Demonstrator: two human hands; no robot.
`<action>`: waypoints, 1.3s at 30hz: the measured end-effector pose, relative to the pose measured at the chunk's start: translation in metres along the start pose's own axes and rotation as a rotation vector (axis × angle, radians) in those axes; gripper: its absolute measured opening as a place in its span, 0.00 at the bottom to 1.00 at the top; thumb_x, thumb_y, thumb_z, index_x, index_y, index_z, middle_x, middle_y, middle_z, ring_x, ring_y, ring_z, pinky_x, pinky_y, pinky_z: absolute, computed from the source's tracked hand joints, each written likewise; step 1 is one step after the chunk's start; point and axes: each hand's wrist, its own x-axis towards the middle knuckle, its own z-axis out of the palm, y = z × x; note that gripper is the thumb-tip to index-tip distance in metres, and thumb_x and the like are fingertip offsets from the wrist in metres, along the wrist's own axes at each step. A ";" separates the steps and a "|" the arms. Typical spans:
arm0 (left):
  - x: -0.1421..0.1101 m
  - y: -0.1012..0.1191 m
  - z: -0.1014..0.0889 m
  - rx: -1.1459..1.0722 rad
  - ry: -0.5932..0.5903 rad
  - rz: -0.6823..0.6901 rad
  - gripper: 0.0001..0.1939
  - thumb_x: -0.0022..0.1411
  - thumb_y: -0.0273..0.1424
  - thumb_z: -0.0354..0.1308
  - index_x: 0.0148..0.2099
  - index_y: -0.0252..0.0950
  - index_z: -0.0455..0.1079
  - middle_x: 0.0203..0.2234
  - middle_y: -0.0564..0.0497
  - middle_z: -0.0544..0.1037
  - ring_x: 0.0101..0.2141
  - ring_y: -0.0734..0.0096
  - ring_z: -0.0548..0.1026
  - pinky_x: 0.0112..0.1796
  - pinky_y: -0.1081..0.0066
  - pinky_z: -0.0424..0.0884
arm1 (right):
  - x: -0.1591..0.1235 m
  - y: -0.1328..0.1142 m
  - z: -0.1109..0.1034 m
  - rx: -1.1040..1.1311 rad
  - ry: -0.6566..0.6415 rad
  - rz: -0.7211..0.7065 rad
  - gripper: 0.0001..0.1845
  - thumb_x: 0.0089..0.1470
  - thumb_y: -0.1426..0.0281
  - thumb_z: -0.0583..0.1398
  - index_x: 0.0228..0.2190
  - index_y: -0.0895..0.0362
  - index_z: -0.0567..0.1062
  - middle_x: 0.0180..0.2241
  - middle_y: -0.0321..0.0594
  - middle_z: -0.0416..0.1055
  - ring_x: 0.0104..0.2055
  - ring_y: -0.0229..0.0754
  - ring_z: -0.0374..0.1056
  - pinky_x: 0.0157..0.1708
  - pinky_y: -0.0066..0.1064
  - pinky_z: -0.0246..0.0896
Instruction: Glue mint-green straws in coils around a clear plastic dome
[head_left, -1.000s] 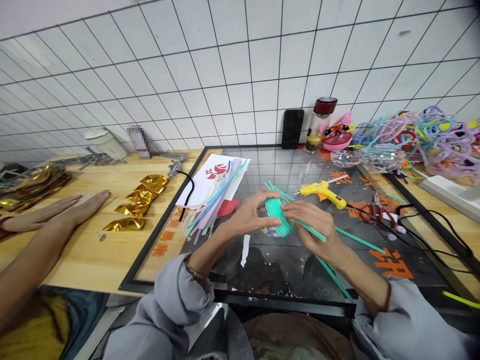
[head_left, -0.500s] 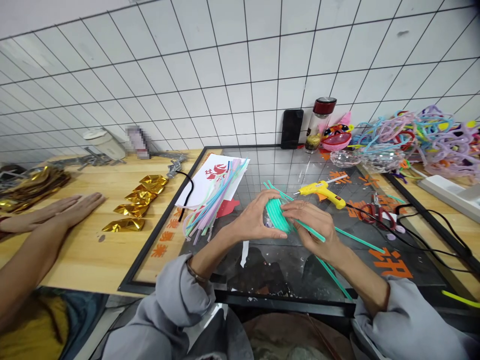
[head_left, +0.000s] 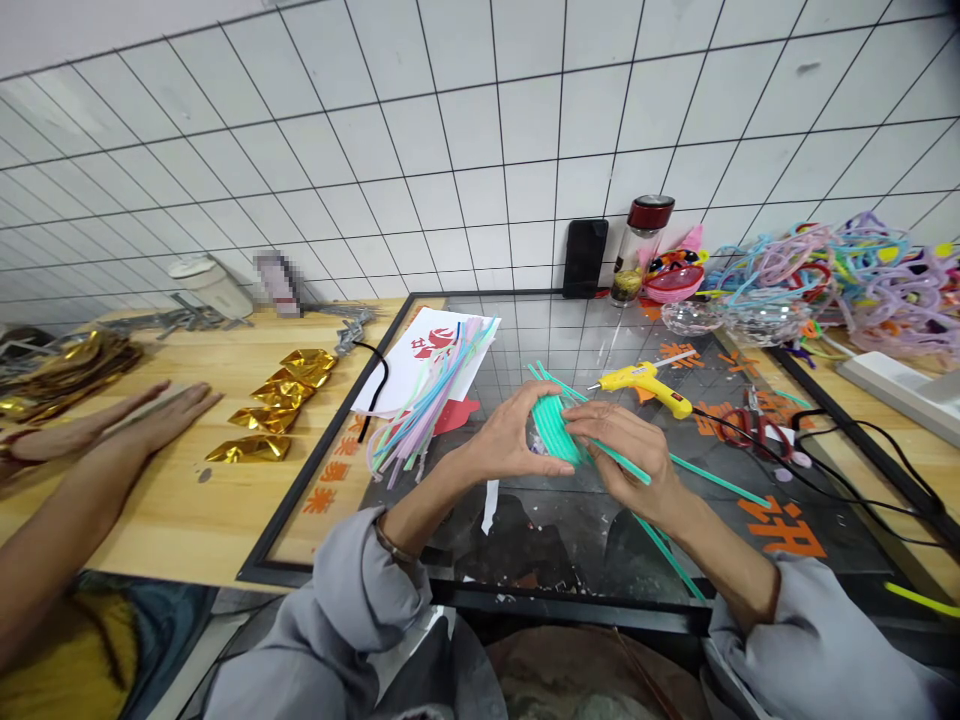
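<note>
My left hand (head_left: 510, 432) is wrapped round a clear ball covered with green pipe cleaner rows (head_left: 552, 428), thumb below and fingers above. Against the ball's right side, my right hand (head_left: 626, 445) pinches a green pipe cleaner (head_left: 621, 462), whose loose end sticks out past the fingers. More green pipe cleaners lie on the dark glass board (head_left: 525, 545) under and beside my hands. Behind my right hand rests a yellow glue gun (head_left: 645, 387) with a clear glue stick in its back. Part of the ball is hidden by my fingers.
Left of my hands, pastel pipe cleaners (head_left: 424, 410) lie over white paper (head_left: 390, 385). Scissors (head_left: 754, 425) and black cable sit at right, near a power strip (head_left: 900, 395). A phone (head_left: 585, 258) and bottle (head_left: 637, 250) stand behind. A co-worker's hands (head_left: 161, 415) are near gold foil bows (head_left: 281, 400).
My hands and the green-covered ball stay almost in place. At the left, the co-worker's hands have drawn apart slightly, with a thin strip now showing between them.
</note>
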 end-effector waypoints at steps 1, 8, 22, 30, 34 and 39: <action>0.000 -0.001 0.000 0.001 0.000 0.015 0.46 0.42 0.43 0.74 0.59 0.35 0.58 0.56 0.38 0.67 0.57 0.48 0.68 0.58 0.49 0.64 | 0.000 0.000 0.000 0.001 -0.002 0.002 0.14 0.58 0.79 0.57 0.42 0.55 0.77 0.41 0.46 0.80 0.45 0.46 0.76 0.46 0.43 0.74; 0.001 -0.007 0.001 -0.048 -0.009 0.032 0.49 0.38 0.45 0.76 0.59 0.39 0.59 0.58 0.38 0.65 0.59 0.45 0.65 0.60 0.46 0.59 | -0.001 -0.001 0.000 0.011 -0.006 0.024 0.14 0.58 0.79 0.56 0.42 0.53 0.77 0.42 0.45 0.79 0.45 0.45 0.76 0.45 0.44 0.74; 0.000 -0.004 0.001 0.027 0.002 0.078 0.43 0.41 0.40 0.74 0.57 0.38 0.60 0.55 0.40 0.69 0.57 0.47 0.68 0.58 0.48 0.62 | -0.003 0.002 0.000 0.009 -0.037 0.001 0.15 0.58 0.79 0.57 0.44 0.55 0.76 0.43 0.47 0.78 0.46 0.45 0.75 0.47 0.43 0.72; 0.001 -0.003 0.001 -0.003 0.020 0.013 0.41 0.40 0.40 0.73 0.56 0.39 0.62 0.53 0.43 0.70 0.53 0.49 0.70 0.56 0.51 0.64 | -0.004 0.002 0.004 -0.033 -0.004 0.021 0.19 0.59 0.77 0.56 0.51 0.52 0.73 0.45 0.45 0.78 0.48 0.46 0.75 0.49 0.43 0.72; 0.001 -0.001 -0.003 -0.081 0.027 -0.101 0.41 0.40 0.39 0.74 0.56 0.39 0.62 0.49 0.45 0.71 0.49 0.54 0.71 0.53 0.55 0.67 | -0.005 0.001 0.005 -0.034 0.037 0.069 0.21 0.60 0.75 0.57 0.54 0.52 0.71 0.48 0.46 0.77 0.52 0.48 0.73 0.53 0.46 0.70; 0.002 -0.007 -0.007 -0.322 0.016 -0.141 0.40 0.40 0.45 0.73 0.53 0.37 0.64 0.48 0.46 0.70 0.47 0.56 0.71 0.49 0.58 0.69 | -0.006 0.004 0.005 0.000 0.103 0.211 0.19 0.59 0.71 0.59 0.52 0.51 0.72 0.50 0.47 0.74 0.54 0.50 0.69 0.54 0.47 0.67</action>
